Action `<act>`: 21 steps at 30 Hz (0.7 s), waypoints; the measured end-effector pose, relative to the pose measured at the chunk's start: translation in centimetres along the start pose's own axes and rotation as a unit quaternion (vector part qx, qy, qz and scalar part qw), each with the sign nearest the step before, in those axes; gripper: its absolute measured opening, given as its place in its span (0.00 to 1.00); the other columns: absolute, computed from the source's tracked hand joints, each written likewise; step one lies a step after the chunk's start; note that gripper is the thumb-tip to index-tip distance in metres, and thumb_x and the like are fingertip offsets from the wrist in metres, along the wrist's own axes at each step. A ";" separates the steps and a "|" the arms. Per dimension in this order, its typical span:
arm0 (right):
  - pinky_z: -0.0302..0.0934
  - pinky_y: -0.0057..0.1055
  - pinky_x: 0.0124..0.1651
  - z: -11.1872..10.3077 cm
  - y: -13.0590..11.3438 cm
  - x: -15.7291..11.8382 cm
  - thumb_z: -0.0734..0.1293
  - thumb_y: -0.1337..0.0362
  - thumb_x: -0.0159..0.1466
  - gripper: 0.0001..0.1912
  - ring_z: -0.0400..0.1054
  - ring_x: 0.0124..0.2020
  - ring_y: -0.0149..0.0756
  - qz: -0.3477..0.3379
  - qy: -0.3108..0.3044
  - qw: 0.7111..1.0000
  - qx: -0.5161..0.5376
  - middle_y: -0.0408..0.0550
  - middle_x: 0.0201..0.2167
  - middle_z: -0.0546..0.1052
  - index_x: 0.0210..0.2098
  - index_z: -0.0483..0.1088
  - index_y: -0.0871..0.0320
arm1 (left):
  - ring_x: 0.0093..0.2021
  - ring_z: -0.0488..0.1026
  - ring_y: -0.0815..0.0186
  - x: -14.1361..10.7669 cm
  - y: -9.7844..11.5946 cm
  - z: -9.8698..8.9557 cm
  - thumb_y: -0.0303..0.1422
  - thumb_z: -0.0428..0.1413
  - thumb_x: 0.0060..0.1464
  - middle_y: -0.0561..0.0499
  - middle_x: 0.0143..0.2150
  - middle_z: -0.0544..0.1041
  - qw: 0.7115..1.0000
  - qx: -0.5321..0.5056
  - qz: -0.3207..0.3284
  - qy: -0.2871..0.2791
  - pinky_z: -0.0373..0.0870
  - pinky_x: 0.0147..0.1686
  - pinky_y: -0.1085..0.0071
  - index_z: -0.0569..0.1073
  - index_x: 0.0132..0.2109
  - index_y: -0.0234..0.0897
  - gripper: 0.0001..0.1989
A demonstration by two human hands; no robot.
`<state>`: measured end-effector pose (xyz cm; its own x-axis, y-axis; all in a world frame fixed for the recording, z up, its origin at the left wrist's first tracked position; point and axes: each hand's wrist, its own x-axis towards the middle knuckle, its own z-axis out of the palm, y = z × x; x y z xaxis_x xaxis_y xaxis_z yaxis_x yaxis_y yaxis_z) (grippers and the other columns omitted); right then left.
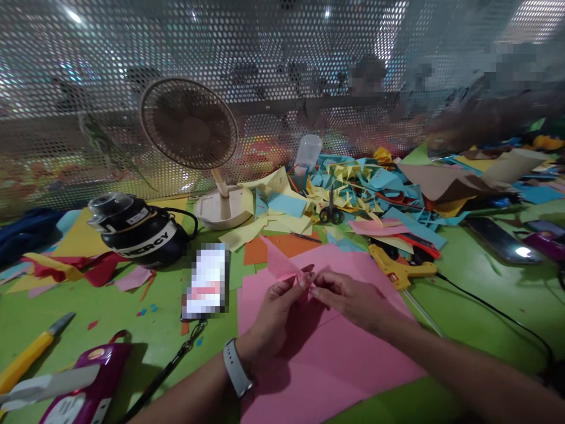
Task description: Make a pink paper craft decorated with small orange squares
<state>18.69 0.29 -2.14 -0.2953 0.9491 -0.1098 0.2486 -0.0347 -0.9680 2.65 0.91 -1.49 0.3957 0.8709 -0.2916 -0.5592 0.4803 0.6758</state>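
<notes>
Above large sheets of pink paper (348, 359), both hands meet at a small folded piece of pink paper (279, 260). My left hand (280, 303), with a grey watch band at the wrist, pinches its lower end; a pointed flap rises to the upper left. The fingertips of my right hand (342, 294) press together on the same piece, just right of the left fingertips. The fold between the fingers is partly hidden. Under the pink sheets, toward the back, lies orange paper (256, 251).
A phone (205, 282) and a black bottle (145, 232) stand left of the sheets, with a fan (189, 126) behind. Scissors (331, 215) lie by a heap of paper scraps (375, 182). A yellow glue gun (399, 271) trails its cord rightward. A yellow-handled knife (30, 356) is lower left.
</notes>
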 end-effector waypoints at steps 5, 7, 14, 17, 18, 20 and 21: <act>0.54 0.25 0.26 0.1 0.0 0.3 0.66 0.47 0.63 0.18 0.62 0.25 0.28 0.027 -0.017 0.998 0.056 0.42 0.25 0.73 0.31 0.73 0.57 | 0.29 0.68 0.69 0.4 -0.7 -0.6 0.36 0.65 0.51 0.52 0.26 0.71 0.998 -0.028 0.009 -0.048 0.67 0.37 0.69 0.69 0.22 0.34 0.17; 0.54 0.25 0.25 0.1 -0.1 0.4 0.67 0.44 0.61 0.21 0.61 0.24 0.28 0.036 -0.023 0.998 0.055 0.42 0.24 0.72 0.30 0.74 0.58 | 0.28 0.67 0.69 0.4 -0.7 -0.5 0.36 0.66 0.49 0.53 0.25 0.71 0.999 -0.028 0.010 -0.045 0.67 0.35 0.70 0.70 0.22 0.34 0.16; 0.56 0.24 0.26 0.0 0.4 0.3 0.68 0.45 0.60 0.21 0.62 0.23 0.27 0.067 -0.018 0.993 0.100 0.42 0.24 0.72 0.32 0.74 0.58 | 0.27 0.68 0.69 0.1 0.0 0.4 0.36 0.67 0.47 0.53 0.23 0.71 0.999 -0.035 -0.013 -0.014 0.67 0.34 0.69 0.69 0.21 0.34 0.17; 0.59 0.25 0.27 0.2 0.4 0.3 0.71 0.45 0.55 0.21 0.64 0.24 0.28 0.087 -0.029 0.989 0.113 0.41 0.23 0.72 0.30 0.75 0.59 | 0.27 0.69 0.68 -0.1 -0.1 0.7 0.36 0.67 0.45 0.52 0.25 0.72 0.998 -0.046 -0.032 -0.016 0.67 0.32 0.69 0.71 0.25 0.34 0.14; 0.60 0.26 0.27 0.3 0.4 0.4 0.72 0.45 0.53 0.22 0.64 0.23 0.28 0.091 -0.030 0.989 0.115 0.41 0.21 0.71 0.27 0.74 0.59 | 0.26 0.68 0.68 -0.1 -0.2 0.8 0.37 0.68 0.44 0.52 0.25 0.72 0.998 -0.052 -0.037 -0.023 0.67 0.31 0.68 0.72 0.26 0.34 0.13; 0.61 0.27 0.27 0.5 0.2 0.4 0.73 0.43 0.50 0.23 0.64 0.21 0.28 0.098 -0.023 0.989 0.111 0.40 0.18 0.69 0.22 0.73 0.59 | 0.24 0.68 0.68 0.0 -0.4 0.6 0.37 0.68 0.43 0.53 0.23 0.70 0.997 -0.059 -0.042 -0.031 0.67 0.30 0.68 0.73 0.27 0.34 0.13; 0.61 0.28 0.27 0.6 0.1 0.5 0.74 0.43 0.49 0.24 0.64 0.21 0.29 0.101 -0.020 0.989 0.109 0.40 0.17 0.69 0.21 0.72 0.59 | 0.24 0.67 0.68 0.0 -0.5 0.5 0.37 0.68 0.43 0.53 0.22 0.70 0.997 -0.055 -0.044 -0.029 0.67 0.30 0.68 0.73 0.28 0.34 0.13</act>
<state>18.01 0.55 -2.45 -0.2973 0.9029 -0.3106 0.1033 -0.2929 -0.9505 3.26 0.66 -1.50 0.4866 0.8187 -0.3047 -0.5949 0.5660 0.5707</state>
